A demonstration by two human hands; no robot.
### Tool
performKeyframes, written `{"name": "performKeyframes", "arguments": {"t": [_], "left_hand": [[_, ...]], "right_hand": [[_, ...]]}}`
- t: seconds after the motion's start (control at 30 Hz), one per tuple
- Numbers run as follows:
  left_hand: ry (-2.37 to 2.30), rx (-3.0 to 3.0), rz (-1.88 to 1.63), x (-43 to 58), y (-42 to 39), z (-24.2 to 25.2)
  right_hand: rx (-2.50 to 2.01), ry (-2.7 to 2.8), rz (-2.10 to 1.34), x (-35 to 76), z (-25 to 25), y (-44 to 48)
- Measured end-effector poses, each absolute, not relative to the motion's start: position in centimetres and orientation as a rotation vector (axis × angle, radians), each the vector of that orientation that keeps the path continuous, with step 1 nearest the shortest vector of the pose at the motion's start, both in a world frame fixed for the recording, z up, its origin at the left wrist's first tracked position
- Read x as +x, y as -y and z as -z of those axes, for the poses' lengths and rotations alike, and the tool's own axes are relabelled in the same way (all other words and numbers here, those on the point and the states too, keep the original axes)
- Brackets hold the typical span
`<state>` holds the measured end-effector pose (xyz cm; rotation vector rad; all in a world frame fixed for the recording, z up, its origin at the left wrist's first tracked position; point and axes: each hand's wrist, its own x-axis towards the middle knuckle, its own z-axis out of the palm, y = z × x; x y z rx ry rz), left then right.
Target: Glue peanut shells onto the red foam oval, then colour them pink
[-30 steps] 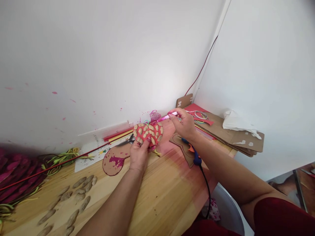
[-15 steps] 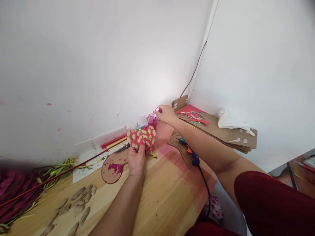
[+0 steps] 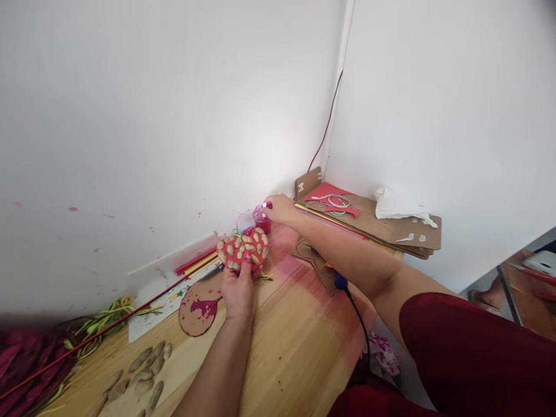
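My left hand (image 3: 238, 289) grips a red heart-like piece covered with peanuts (image 3: 242, 250) by its lower edge, thumb on top. Against the wall behind it stands a clear plastic cup (image 3: 262, 222) of pink paint. At the cup's mouth, my right hand (image 3: 280, 208) pinches a small white, pink-stained object (image 3: 264, 211); its lower end is in the cup, and its kind is unclear. A round cardboard piece (image 3: 197, 308) with pink paint lies left of my left hand. Under my right forearm is a partly hidden blue glue gun (image 3: 341, 281) on a cardboard cutout (image 3: 319, 267).
Loose peanuts (image 3: 145, 375) lie at the front left, near green yarn (image 3: 104, 324) and a pink-painted dark piece (image 3: 30, 365). Stacked cardboard (image 3: 382, 229) with cords and a white cloth (image 3: 397, 205) fills the back right corner. The glue gun's black cable (image 3: 362, 324) hangs over the edge.
My right hand has lowered, bringing the white object down into the cup. My left hand still holds the peanut-covered piece. The whole view has shifted slightly.
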<state>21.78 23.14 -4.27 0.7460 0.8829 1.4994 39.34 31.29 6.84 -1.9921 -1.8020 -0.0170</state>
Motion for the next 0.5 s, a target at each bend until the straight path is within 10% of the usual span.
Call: {"name": "performKeyframes", "arguments": {"t": [0.5], "left_hand": [[-0.842,0.707,-1.458,21.8,-23.0,3.7]], "right_hand": [[-1.368,1.498,-0.050,39.2,-6.8,-24.5]]}}
